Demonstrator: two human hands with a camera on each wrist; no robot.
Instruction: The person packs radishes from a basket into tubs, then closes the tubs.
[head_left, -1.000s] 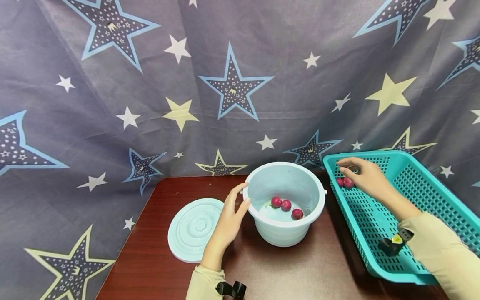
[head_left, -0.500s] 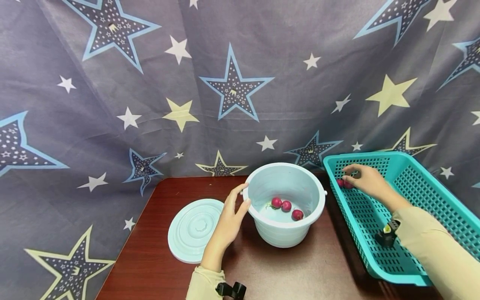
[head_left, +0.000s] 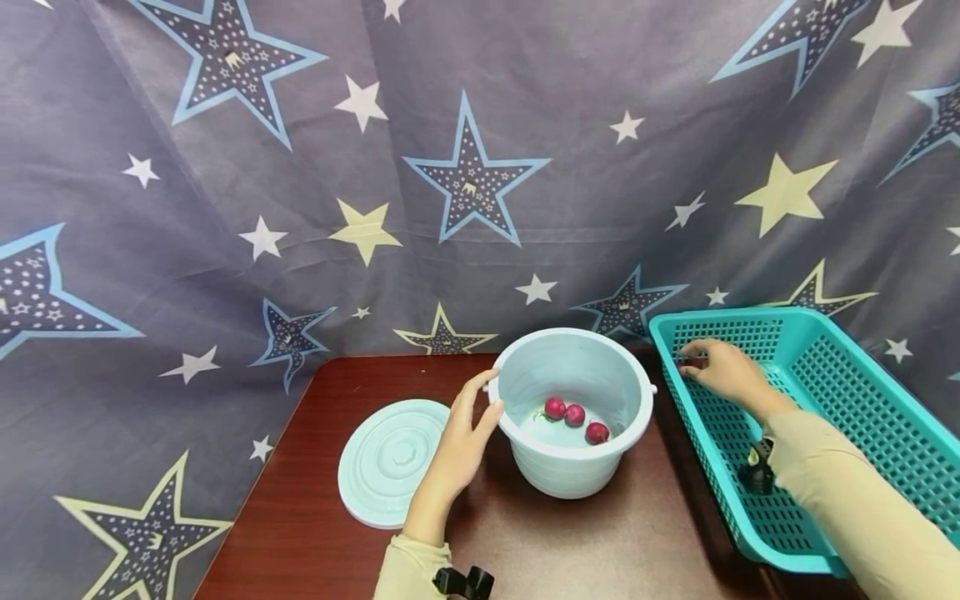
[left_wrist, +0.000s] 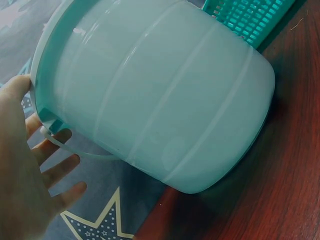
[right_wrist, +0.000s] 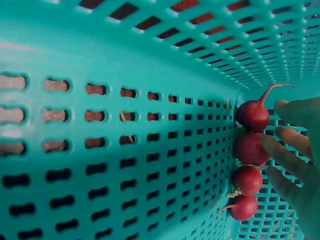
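Observation:
My left hand (head_left: 456, 437) rests against the left rim of a pale blue plastic bucket (head_left: 566, 473), thumb and fingers spread and not curled round it. The left wrist view shows the thumb touching the rim and the fingers beside the handle (left_wrist: 82, 152). Three red radishes (head_left: 575, 415) lie on the bucket's floor. My right hand (head_left: 729, 375) reaches down into the far left corner of a turquoise basket (head_left: 797, 560). There, several radishes (right_wrist: 251, 148) stand in a row. The right fingers lie close over the upper radishes, loosely bent, and one fingertip seems to touch the second.
A round pale blue lid (head_left: 393, 462) lies flat on the dark red wooden table (head_left: 285, 500), left of the bucket. The basket's slotted wall (right_wrist: 165, 65) rises close beside the right hand. Behind the table hangs a grey star-patterned cloth (head_left: 300, 250).
My right hand has moved lower into the basket's far left corner, down to the radishes, with its forearm shifting left. The left hand and bucket have stayed in place.

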